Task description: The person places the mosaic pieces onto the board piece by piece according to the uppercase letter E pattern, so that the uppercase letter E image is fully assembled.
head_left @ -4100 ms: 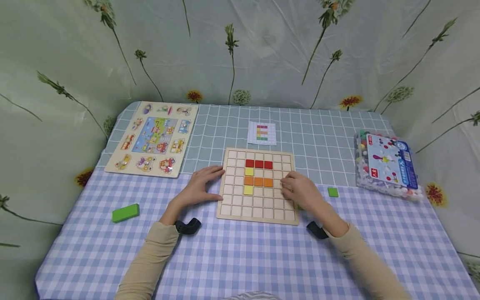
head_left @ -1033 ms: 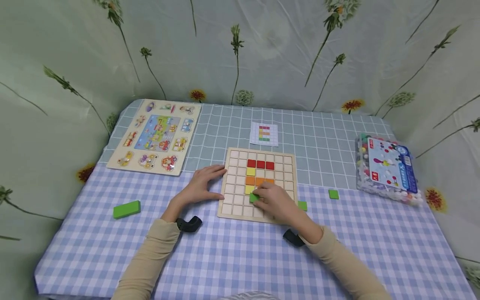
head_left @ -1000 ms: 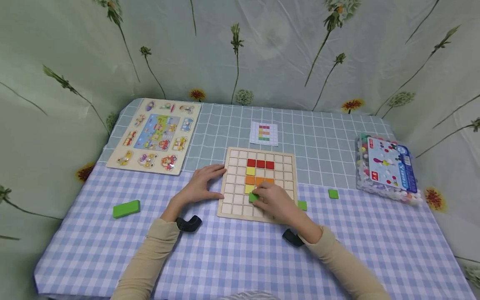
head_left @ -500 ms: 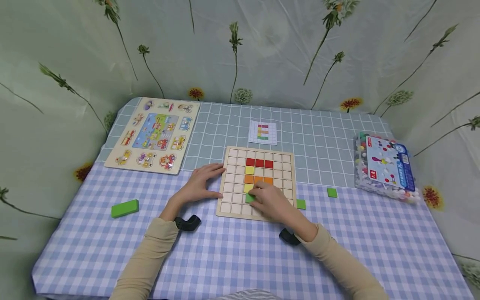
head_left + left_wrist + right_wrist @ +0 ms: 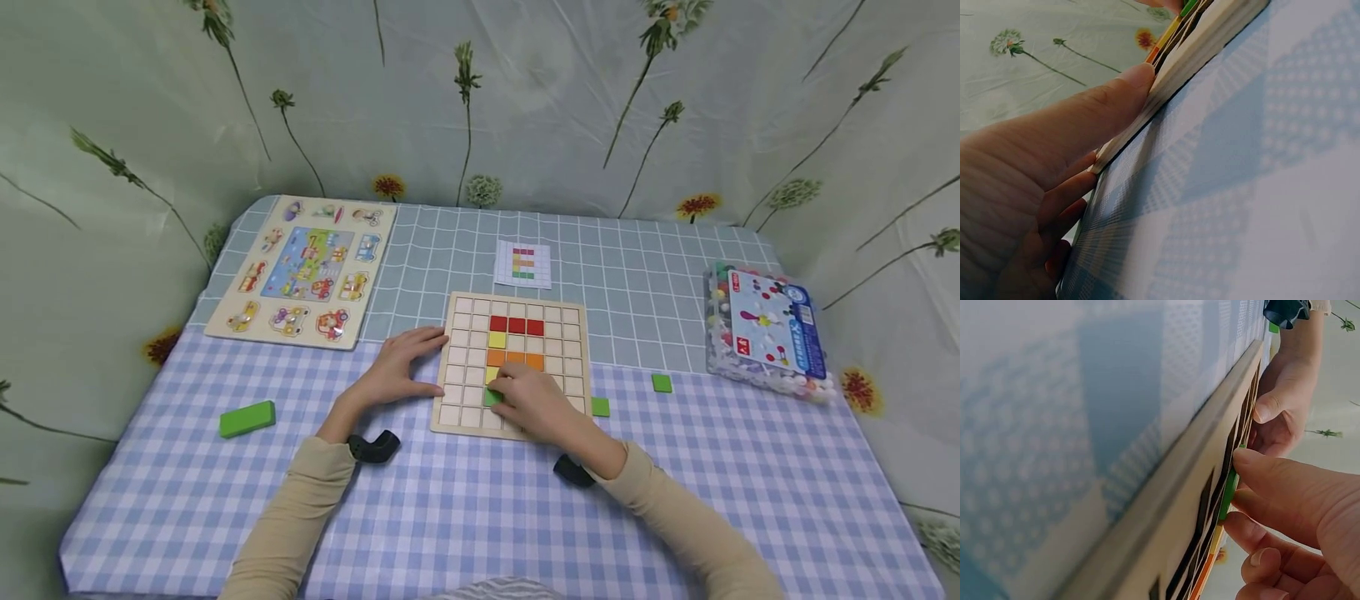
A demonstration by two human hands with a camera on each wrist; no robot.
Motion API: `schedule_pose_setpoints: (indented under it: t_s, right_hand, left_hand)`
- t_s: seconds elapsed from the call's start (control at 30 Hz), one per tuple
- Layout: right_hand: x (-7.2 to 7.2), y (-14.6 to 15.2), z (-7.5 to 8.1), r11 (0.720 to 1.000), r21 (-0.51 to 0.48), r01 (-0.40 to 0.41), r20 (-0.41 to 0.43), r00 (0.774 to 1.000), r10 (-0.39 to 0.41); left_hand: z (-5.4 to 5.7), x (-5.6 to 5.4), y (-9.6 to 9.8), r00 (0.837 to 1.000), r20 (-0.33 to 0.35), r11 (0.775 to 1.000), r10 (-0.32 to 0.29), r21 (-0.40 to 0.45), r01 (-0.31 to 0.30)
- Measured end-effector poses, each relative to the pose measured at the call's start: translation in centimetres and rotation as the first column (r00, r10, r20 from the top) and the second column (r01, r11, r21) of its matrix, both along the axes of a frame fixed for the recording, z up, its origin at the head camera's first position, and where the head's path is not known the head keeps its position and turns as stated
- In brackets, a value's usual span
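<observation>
A wooden grid board (image 5: 459, 392) lies mid-table. On it sit a row of red tiles (image 5: 517, 326), a yellow tile (image 5: 497, 340), a row of orange tiles (image 5: 515, 361) and a second yellow tile, partly covered by fingers. My right hand (image 5: 534, 404) pinches a green tile (image 5: 1230, 489) between thumb and fingers, at the cell just below that yellow tile. My left hand (image 5: 396, 371) rests against the board's left edge, thumb (image 5: 1116, 94) and fingers spread. Two loose green tiles lie right of the board, one (image 5: 601, 407) beside its edge, another (image 5: 662, 383) farther off.
Behind the board lies a pattern card (image 5: 536, 267) printed with coloured squares. A wooden vehicle puzzle (image 5: 343, 304) is at the back left, with a long green block (image 5: 247, 418) nearer me. A clear box of coloured beads (image 5: 772, 325) stands at the right.
My right hand has moved left from the board's right edge to the lower cells with the green tile. In the last half second it has barely moved. My left hand stays put.
</observation>
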State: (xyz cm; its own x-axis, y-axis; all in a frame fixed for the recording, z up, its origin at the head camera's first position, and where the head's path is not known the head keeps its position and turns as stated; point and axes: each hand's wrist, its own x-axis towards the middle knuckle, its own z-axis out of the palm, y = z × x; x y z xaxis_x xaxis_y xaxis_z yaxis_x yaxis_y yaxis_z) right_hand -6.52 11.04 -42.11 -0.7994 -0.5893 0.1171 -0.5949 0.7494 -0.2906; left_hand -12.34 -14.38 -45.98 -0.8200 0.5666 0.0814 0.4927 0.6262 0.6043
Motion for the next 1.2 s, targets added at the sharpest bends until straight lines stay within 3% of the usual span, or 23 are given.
schedule_pose_setpoints:
  t_s: [0.33, 0.57, 0.83, 1.2]
  right_hand:
    - [0.4, 1.1, 0.5, 0.999, -0.029, 0.035, 0.017, 0.999, -0.035]
    - [0.7, 4.2, -0.2, 0.993, -0.097, 0.071, -0.060, 0.995, -0.077]
    - [0.9, 7.5, -0.1, 0.981, -0.045, 0.186, -0.039, 0.981, -0.188]
    - [1.6, 10.9, -0.1, 0.969, -0.006, 0.246, -0.067, 0.967, -0.246]
  left_hand:
    - [0.2, 0.2, 0.1, 1.000, 0.007, 1.000, 0.001, 0.005, -0.001]
    - [0.2, 0.2, 0.2, 1.000, -0.003, 1.000, -0.001, 0.006, 0.001]
    - [0.3, 0.3, 0.2, 1.000, 0.005, 1.000, 0.003, 0.010, -0.003]
    - [0.0, 0.2, 0.0, 1.000, -0.009, 1.000, -0.006, 0.007, 0.006]
